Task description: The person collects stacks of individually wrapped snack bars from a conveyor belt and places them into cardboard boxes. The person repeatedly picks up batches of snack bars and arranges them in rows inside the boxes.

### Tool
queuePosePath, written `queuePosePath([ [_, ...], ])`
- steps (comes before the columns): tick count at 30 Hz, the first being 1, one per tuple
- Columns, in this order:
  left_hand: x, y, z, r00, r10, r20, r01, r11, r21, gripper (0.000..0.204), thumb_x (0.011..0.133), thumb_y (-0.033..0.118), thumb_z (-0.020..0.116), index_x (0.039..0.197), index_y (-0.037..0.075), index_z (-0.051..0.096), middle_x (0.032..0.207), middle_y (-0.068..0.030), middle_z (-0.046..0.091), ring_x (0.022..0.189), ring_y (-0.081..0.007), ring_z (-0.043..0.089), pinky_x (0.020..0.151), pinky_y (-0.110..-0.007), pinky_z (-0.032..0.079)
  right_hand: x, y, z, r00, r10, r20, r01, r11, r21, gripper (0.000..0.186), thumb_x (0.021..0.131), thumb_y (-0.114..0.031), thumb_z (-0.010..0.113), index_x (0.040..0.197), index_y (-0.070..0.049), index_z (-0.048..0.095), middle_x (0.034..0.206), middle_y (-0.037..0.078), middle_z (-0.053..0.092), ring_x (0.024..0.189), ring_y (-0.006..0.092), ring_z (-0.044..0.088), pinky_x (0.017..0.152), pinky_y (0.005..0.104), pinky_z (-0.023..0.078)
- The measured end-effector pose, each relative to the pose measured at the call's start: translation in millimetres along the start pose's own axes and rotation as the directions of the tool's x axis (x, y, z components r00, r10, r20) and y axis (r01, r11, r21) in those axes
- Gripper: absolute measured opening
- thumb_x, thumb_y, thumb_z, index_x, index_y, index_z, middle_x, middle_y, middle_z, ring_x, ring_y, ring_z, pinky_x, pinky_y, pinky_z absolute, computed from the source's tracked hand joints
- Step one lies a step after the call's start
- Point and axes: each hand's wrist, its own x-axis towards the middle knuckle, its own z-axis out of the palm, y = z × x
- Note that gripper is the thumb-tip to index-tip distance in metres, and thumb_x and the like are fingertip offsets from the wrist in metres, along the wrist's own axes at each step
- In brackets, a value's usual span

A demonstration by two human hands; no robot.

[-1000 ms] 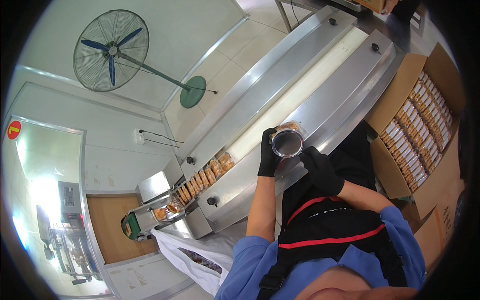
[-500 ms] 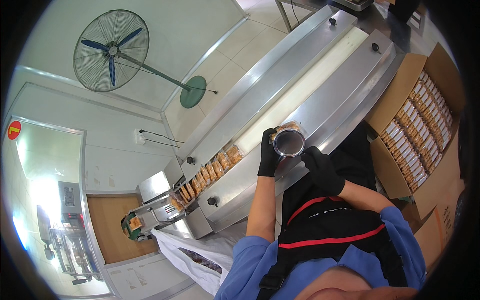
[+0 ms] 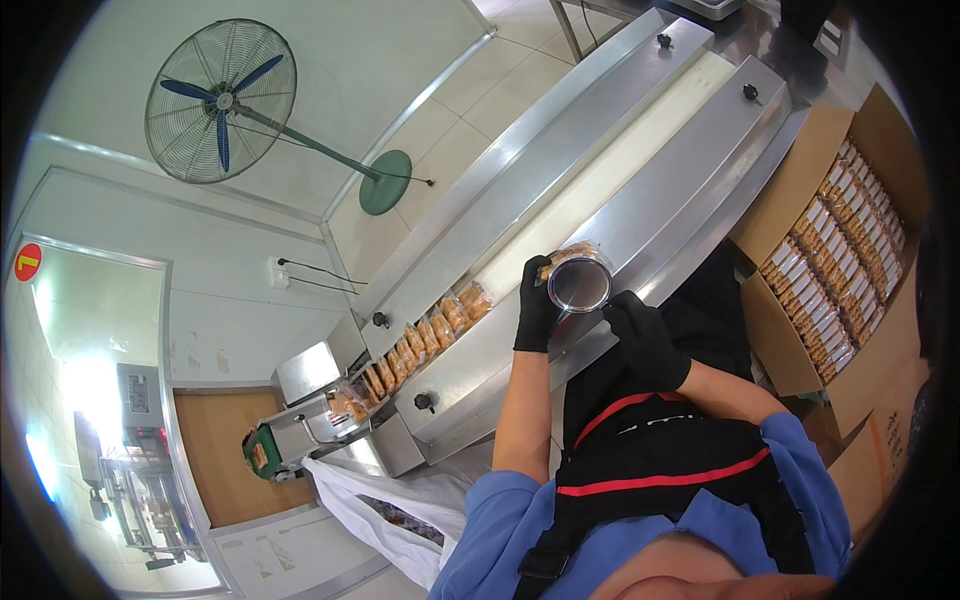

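Observation:
My left hand [image 3: 537, 308], in a black glove, is closed at the edge of a small bunch of clear-wrapped golden snack packets [image 3: 572, 254]. Over the packets' near side lies a round, silver-rimmed thing [image 3: 580, 285] with a greyish middle; it looks like a magnifier, though no handle shows clearly. Black-gloved too, my right hand [image 3: 645, 345] has its fingers curled in beside the rim on the right. What they hold, if anything, is hidden. A row of snack packets [image 3: 420, 340] leans on the pale conveyor belt [image 3: 630, 165] to the left.
Steel guards [image 3: 690, 190] flank the belt. An open cardboard box [image 3: 800, 180] filled with rows of packets stands at right. A green-ended feeder [image 3: 263, 452] and a white cloth [image 3: 400, 500] are at lower left. A standing fan [image 3: 222, 102] is behind.
The row of packets has slid a little up and right along the belt. A packet has left the green feeder end, and packets bunch at the chute. Both hands have hardly moved.

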Motion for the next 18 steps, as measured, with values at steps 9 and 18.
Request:
queuePosePath([
  [9, -1, 17, 2, 0.971, 0.210, 0.110, -0.236, 0.897, 0.373, 0.036, 0.092, -0.005, 0.063, 0.121, 0.005, 0.044, 0.116, -0.0152, 0.065, 0.103, -0.0214, 0.066, 0.087, -0.034, 0.059, -1, 3, -1, 1.000, 0.017, -0.003, -0.017, 1.000, 0.004, 0.015, 0.099, -0.015, 0.059, 0.105, -0.002, 0.059, 0.083, 0.022, 0.065, 0.074, 0.0425, 0.065, 0.060, 0.0458, 0.047],
  [18, -1, -10, -15, 0.982, -0.184, -0.039, 0.150, 0.891, -0.429, 0.029, 0.087, 0.001, 0.066, 0.115, 0.006, 0.062, 0.103, -0.0106, 0.066, 0.096, -0.0233, 0.068, 0.083, -0.036, 0.058, 9, 7, -10, 0.950, -0.128, 0.284, 0.220, 0.921, -0.320, 0.013, 0.093, -0.018, 0.063, 0.100, -0.007, 0.066, 0.086, 0.015, 0.068, 0.082, 0.0357, 0.066, 0.069, 0.0449, 0.050],
])
